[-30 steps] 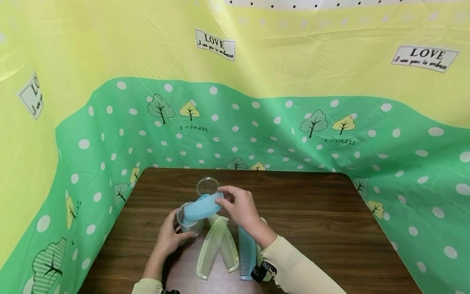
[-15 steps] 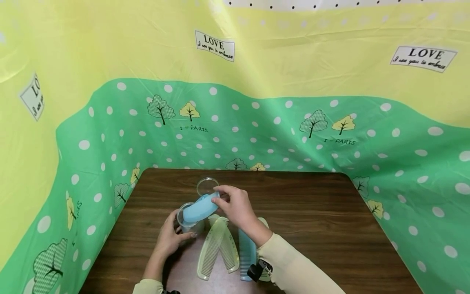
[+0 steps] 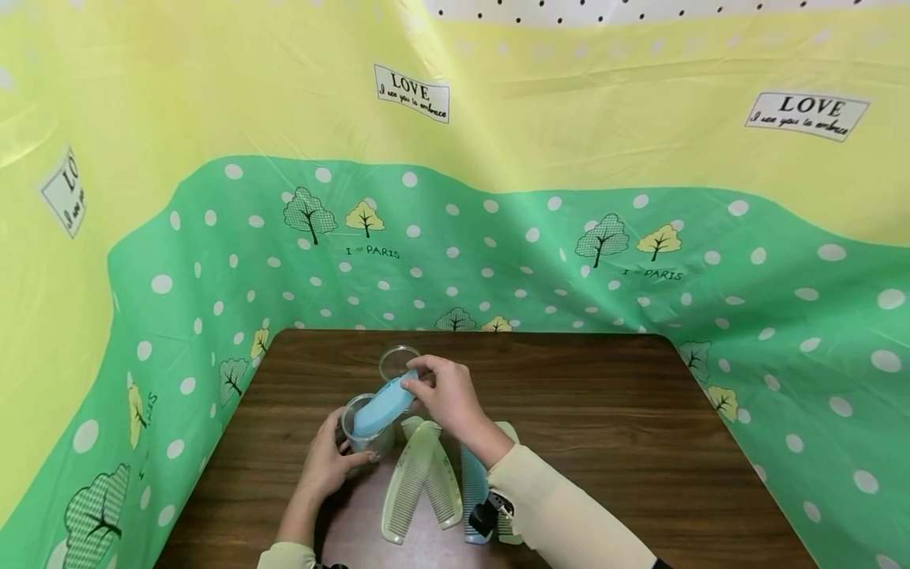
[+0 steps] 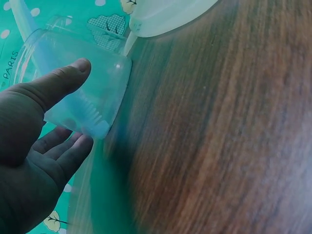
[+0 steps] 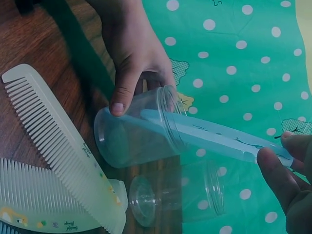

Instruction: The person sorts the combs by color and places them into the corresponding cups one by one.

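Note:
My left hand grips a clear plastic jar, thumb on one side and fingers on the other. My right hand pinches the end of a light blue comb between thumb and fingertips. The comb slants through the open mouth of the jar, its far end inside the wall. Through the plastic, comb teeth show near the jar's bottom in the left wrist view. A second strip of blue overlaps the comb inside the jar in the right wrist view.
A second clear jar stands just behind. Two crossed pale green combs lie right of the held jar. Farther right, a blue comb and another green comb lie partly under the right forearm. A patterned curtain surrounds the wooden table.
My right hand has moved left and slightly down, and the blue comb sits deeper in the jar at a steeper slant. My left hand has stayed on the jar.

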A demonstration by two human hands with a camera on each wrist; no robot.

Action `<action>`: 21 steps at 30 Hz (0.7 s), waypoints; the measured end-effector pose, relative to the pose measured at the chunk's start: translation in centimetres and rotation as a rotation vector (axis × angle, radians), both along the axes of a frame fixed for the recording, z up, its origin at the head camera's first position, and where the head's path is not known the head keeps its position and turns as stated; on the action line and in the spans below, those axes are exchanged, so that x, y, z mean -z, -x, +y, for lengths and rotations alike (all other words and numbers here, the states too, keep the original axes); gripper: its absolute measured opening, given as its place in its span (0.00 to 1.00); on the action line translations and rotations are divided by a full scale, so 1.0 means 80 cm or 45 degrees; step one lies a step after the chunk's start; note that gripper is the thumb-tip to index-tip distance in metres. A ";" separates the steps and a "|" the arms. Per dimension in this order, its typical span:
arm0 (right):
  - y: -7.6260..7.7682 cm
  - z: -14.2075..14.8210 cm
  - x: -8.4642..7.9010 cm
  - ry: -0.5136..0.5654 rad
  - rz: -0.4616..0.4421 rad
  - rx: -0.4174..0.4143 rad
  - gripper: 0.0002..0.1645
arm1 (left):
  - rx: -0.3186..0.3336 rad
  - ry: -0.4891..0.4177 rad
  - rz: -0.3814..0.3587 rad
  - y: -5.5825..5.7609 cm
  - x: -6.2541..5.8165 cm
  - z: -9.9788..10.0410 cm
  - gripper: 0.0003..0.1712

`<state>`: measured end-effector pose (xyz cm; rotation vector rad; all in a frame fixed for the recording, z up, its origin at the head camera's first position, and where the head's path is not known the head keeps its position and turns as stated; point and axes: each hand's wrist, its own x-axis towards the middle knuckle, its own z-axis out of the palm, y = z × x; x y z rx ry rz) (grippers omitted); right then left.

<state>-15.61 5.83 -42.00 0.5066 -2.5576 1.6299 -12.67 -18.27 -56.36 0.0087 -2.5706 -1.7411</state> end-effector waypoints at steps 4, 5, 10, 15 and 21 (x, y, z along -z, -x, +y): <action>0.002 -0.004 0.003 0.032 -0.012 -0.004 0.18 | -0.004 0.001 0.000 0.000 0.000 -0.001 0.55; 0.003 -0.005 0.003 0.040 -0.017 -0.006 0.18 | -0.004 0.003 0.001 0.000 0.000 -0.001 0.55; 0.005 -0.009 0.005 0.049 -0.044 -0.006 0.18 | -0.003 0.017 0.012 0.000 0.001 -0.001 0.55; 0.006 -0.012 0.007 0.032 -0.051 -0.008 0.17 | 0.004 0.012 0.010 -0.001 0.001 0.000 0.55; 0.009 -0.016 0.010 -0.073 0.047 0.018 0.17 | 0.004 0.005 0.014 -0.002 0.000 0.000 0.55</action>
